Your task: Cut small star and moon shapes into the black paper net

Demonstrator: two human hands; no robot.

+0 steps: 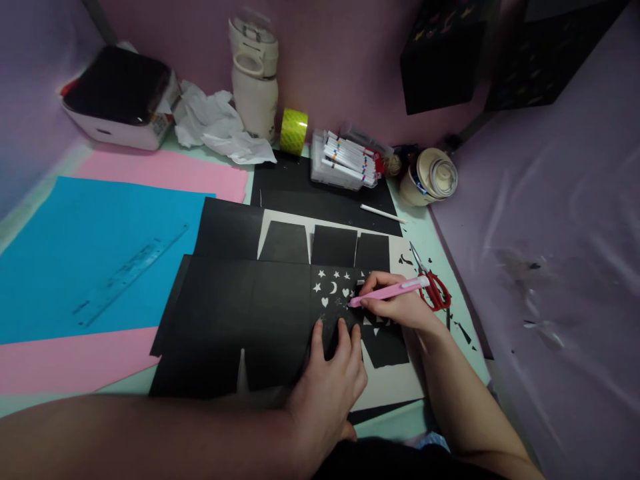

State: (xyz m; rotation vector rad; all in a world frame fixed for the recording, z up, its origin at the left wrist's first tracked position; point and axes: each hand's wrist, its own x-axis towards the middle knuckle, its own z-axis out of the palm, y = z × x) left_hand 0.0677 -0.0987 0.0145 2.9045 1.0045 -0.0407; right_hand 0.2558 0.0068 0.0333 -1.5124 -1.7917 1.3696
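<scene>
A sheet of black card (pixel 215 293), shaped like a box layout with flaps, lies across the table. One panel has star, heart and moon cut-outs that show pale from below. My right hand (pixel 395 300) grips a pink craft knife (pixel 387 292), its tip down at a faint outline beside the hearts. My left hand (pixel 335 370) presses on the card just below the cut-outs, fingers stretched out and apart. Part of the patterned panel is hidden under my right hand. A pale board (pixel 395 393) shows beneath the card.
Red-handled scissors (pixel 436 292) and black scraps lie to the right. A white pen (pixel 383 213), a box of markers (pixel 345 163), yellow tape (pixel 293 132) and a bottle (pixel 255 93) are behind. A ruler (pixel 133 277) rests on blue paper (pixel 45 267) at left. Black boxes (pixel 443 67) hang upper right.
</scene>
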